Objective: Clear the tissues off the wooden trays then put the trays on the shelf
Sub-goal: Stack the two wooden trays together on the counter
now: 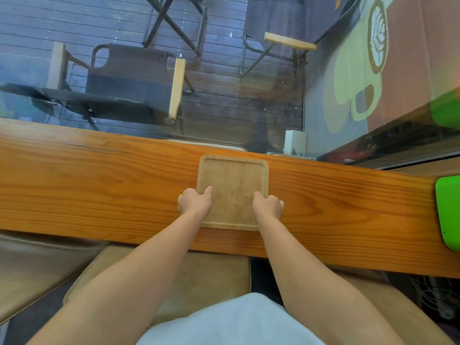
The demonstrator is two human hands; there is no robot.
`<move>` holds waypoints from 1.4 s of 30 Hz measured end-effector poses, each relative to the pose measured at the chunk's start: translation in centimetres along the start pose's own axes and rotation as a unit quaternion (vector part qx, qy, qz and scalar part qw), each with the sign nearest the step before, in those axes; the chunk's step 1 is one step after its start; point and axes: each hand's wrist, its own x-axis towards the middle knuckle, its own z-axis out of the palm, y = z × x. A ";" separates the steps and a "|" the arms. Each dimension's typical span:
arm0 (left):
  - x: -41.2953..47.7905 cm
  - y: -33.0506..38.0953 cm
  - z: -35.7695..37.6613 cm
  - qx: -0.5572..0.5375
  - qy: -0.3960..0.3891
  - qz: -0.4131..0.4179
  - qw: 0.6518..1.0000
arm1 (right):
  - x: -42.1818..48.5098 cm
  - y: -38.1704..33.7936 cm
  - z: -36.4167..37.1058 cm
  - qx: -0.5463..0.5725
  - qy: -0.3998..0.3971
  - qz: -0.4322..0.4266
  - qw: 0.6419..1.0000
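A light wooden tray (233, 178) with rounded corners and a raised rim lies flat on the long wooden counter (99, 185). Its inner surface is bare, with no tissue on it. My left hand (194, 201) grips the tray's left edge, thumb resting on top inside the rim. My right hand (269, 204) grips the right edge the same way. Both hands hold the half of the tray nearer to me. No shelf is in view.
A glass pane runs along the counter's far edge, with folding chairs (129, 80) on a deck outside. A small white box (295, 143) stands at the counter's back edge. A bright green object (448, 210) lies at the right end. Tan cushioned stools (199, 280) sit below me.
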 end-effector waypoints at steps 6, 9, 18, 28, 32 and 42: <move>0.2 0.8 -0.7 -0.012 -0.017 -0.033 0.999 | 0.4 -0.5 -0.3 0.008 -0.020 0.025 0.999; 0.0 1.0 -0.7 -0.004 -0.021 -0.032 0.999 | 0.5 -0.4 -0.3 -0.010 -0.024 0.026 0.999; 0.5 -1.0 -1.6 0.028 -0.130 -0.004 0.991 | 0.0 1.9 -0.1 -0.002 -0.100 0.045 0.994; -1.6 -0.6 -3.2 -0.109 -0.190 0.077 0.973 | -2.3 3.8 -1.9 0.083 -0.050 -0.017 0.995; -3.6 1.6 -3.7 -0.130 -0.216 0.124 0.960 | -3.0 3.7 -5.0 0.132 -0.036 -0.041 0.990; -13.8 5.5 -2.6 -0.110 -0.260 0.243 0.928 | -6.9 9.0 -15.3 0.244 -0.010 -0.097 0.965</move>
